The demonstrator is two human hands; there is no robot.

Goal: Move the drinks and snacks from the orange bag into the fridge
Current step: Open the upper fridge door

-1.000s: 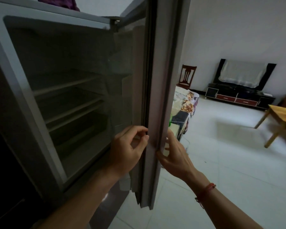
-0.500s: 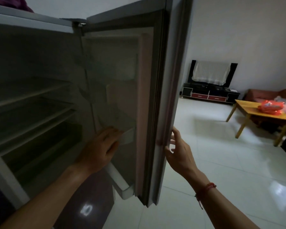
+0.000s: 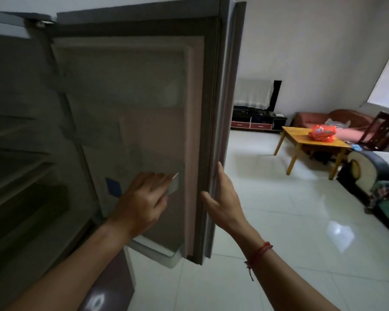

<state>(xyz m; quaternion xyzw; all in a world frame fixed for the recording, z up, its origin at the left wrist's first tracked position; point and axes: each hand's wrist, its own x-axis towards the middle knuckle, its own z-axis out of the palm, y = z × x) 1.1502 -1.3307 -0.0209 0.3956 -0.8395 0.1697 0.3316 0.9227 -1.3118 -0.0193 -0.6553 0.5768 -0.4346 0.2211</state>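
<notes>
The left grip (image 3: 142, 203), released, is pressing flat against the inside of the fridge door (image 3: 144, 97). The right grip (image 3: 222, 198), also released, is touching its edge. The bag (image 3: 321, 133) is sitting by the far edge of the counter (image 3: 296, 137).

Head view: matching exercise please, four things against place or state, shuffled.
Things:
1. orange bag
2. left hand
3. right hand
4. fridge door

Place or state:
a. standing open
b. on the wooden table
c. touching the door's inner side
d. along the door's outer edge

Pairs: 1-b, 2-c, 3-d, 4-a
</notes>
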